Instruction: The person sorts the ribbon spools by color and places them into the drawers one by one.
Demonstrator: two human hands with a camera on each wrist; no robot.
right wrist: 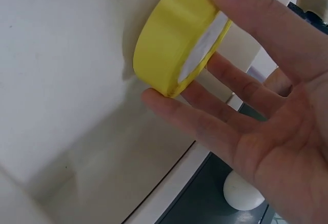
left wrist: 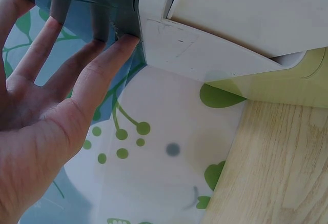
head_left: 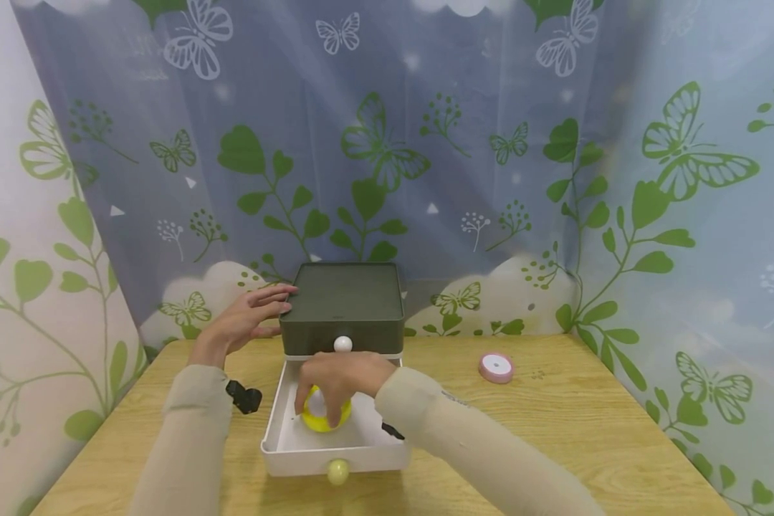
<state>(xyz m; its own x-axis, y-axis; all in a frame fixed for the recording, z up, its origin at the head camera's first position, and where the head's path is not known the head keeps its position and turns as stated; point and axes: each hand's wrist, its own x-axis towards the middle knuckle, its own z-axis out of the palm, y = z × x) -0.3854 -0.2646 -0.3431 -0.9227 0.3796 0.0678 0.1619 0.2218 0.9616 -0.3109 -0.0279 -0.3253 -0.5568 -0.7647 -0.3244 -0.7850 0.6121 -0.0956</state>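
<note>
My right hand [head_left: 345, 376] reaches down into the pulled-out white drawer [head_left: 368, 462]. Its thumb and fingertips pinch a yellow ribbon roll [right wrist: 177, 34] by the rim; the roll's white centre faces the palm. In the head view the roll is partly covered by the fingers and lies over the drawer's floor. My left hand [head_left: 248, 319] touches the left side of the dark green box top [head_left: 345, 290] with spread fingertips [left wrist: 128, 42], holding nothing.
The two-tier drawer box stands on a wooden table [head_left: 548, 430]. A round white knob [head_left: 342, 345] is on the upper drawer and a yellow-green knob [head_left: 338, 471] on the lower. To the right lies a pink ribbon roll [head_left: 496, 368]. A patterned curtain [head_left: 464, 179] hangs behind.
</note>
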